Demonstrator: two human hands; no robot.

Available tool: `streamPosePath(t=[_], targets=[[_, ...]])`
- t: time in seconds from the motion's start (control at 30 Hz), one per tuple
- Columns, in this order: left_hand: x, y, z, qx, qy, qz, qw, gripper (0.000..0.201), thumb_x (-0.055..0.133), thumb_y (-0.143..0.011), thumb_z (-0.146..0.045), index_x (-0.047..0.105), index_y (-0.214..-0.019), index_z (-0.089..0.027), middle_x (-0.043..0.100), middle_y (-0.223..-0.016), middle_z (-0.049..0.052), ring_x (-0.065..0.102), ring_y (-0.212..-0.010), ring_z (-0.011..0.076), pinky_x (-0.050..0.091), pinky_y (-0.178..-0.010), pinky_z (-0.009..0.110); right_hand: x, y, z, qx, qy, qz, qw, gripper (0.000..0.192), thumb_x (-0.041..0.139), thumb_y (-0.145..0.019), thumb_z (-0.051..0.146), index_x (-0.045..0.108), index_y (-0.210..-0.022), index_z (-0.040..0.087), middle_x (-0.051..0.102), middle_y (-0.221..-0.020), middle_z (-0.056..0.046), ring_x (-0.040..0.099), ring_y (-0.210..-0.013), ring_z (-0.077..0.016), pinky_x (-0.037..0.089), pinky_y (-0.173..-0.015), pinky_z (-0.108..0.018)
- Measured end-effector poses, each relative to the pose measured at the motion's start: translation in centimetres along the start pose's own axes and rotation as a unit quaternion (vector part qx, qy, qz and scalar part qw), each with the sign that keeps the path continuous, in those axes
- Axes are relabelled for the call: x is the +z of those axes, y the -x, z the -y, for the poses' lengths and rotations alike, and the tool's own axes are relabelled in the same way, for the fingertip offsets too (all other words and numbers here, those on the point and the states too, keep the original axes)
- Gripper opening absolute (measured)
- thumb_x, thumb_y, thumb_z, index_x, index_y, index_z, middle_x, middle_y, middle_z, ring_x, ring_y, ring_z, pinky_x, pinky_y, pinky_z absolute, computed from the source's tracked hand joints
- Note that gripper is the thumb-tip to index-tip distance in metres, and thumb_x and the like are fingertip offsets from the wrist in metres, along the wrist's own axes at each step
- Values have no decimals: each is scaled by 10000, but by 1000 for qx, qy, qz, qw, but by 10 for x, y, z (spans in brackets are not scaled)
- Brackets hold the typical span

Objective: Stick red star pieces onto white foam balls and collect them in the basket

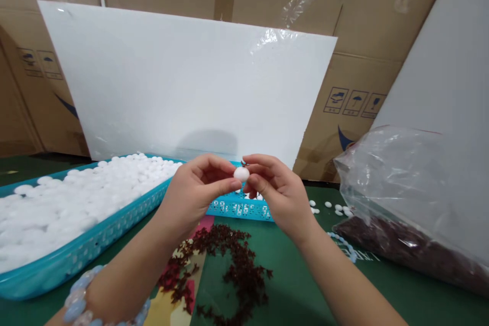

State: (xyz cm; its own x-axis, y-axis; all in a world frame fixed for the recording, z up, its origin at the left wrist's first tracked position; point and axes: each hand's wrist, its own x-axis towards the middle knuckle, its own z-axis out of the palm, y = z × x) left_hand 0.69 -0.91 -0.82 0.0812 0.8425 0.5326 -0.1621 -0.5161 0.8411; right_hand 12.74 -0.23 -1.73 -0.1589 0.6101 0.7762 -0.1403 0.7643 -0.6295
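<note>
Between thumb and forefinger, my left hand (194, 188) pinches a small white egg-shaped piece (241, 174). My right hand (280, 191) is closed close against the right side of that piece. A tiny dark piece (244, 162) shows by its forefinger tip, too small to name. Below my right fingers, dark red bits (250, 195) peek out; whether they are in the hand I cannot tell. Loose dark red star-shaped pieces (242, 270) lie on the green table below both hands.
At left stands a long blue basket (95, 247) heaped with white pieces. A smaller blue basket (239, 210) sits behind my hands. Right are loose white pieces (338, 209), a blue bead bracelet (346, 244) and a clear bag (405, 214) of dark red material. A white board (198, 81) leans behind.
</note>
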Motion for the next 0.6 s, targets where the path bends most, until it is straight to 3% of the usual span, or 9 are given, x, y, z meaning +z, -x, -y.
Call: streamPosePath(t=[0.4,0.6], targets=[[2,1,-1,25,14,25,999,104,585,-521,-98,569,-558,-193,582,-523,-60,529,-514,66,435,-473,132,-1,1,6,-22,59,4,998,118,478,-617,140,536,-687,217,524,-582,45,441,-449,-42,367,-410,-179],[5,5,-6,28,-21,62,998,127,564,-546,-92,578,-546,-218,582,-520,-75,531,-518,40,427,-472,84,-10,-3,15,91,9,0,996,24,563,-522,166,547,-534,178,529,-508,42,467,-449,-54,380,-409,-181]])
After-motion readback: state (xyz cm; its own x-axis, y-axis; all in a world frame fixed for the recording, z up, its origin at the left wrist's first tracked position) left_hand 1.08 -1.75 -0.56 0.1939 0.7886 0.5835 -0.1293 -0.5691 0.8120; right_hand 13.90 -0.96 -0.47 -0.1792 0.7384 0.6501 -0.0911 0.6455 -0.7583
